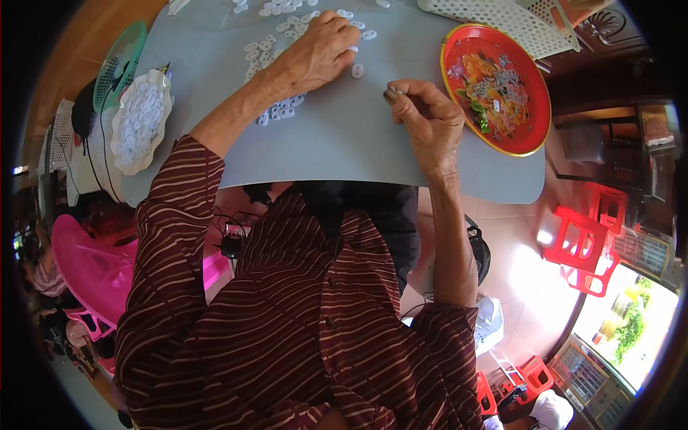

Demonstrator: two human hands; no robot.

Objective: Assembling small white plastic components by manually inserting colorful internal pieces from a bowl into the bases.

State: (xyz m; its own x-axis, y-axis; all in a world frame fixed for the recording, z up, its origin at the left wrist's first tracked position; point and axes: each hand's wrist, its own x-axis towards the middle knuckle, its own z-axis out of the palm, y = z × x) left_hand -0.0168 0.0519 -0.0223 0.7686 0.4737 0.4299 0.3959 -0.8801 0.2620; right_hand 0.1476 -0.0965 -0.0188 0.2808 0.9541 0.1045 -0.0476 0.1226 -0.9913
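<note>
Over the grey table my left hand is closed, fingers curled down, with a small white plastic piece at its fingertips. Just beside it lies another white oval piece with holes in it. Rows of similar white pieces are partly hidden under my left wrist, and more spread beyond the hand. My right hand is held off to the right with thumb and index finger pinched together. Something tiny shows at their tips, too small to name. A red round tray holding many small metal bits stands next to that hand.
A white scalloped dish heaped with white pieces sits at the table's left edge, near a green basket. At the back right stands a white perforated basket, with part of another person's hand by it. Red stools are on the floor.
</note>
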